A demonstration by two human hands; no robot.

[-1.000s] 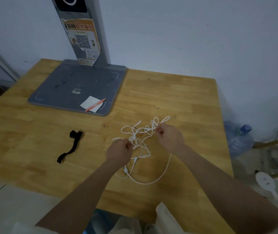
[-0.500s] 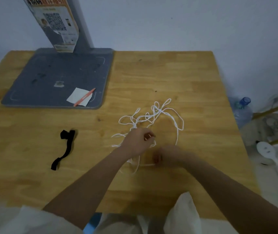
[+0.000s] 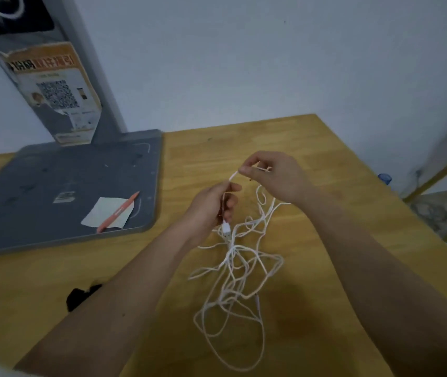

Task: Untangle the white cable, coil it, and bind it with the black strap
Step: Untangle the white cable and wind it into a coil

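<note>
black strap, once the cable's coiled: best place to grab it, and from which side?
Only one end of the black strap shows, flat on the table beside the left forearm; the rest is hidden under the arm. I'd pinch that exposed end from above with the left hand, since a flat strap offers little else.

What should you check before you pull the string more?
1. Left hand holds the white cable: ok.
2. Right hand pinches the cable: ok.
3. Cable free of tangles: not ok, loops cross below the hands.
4. Plug in sight: ok, under the left hand.
5. Black strap within reach: ok, partly hidden by the left arm.
6. Knot tightness: cannot tell.
</note>
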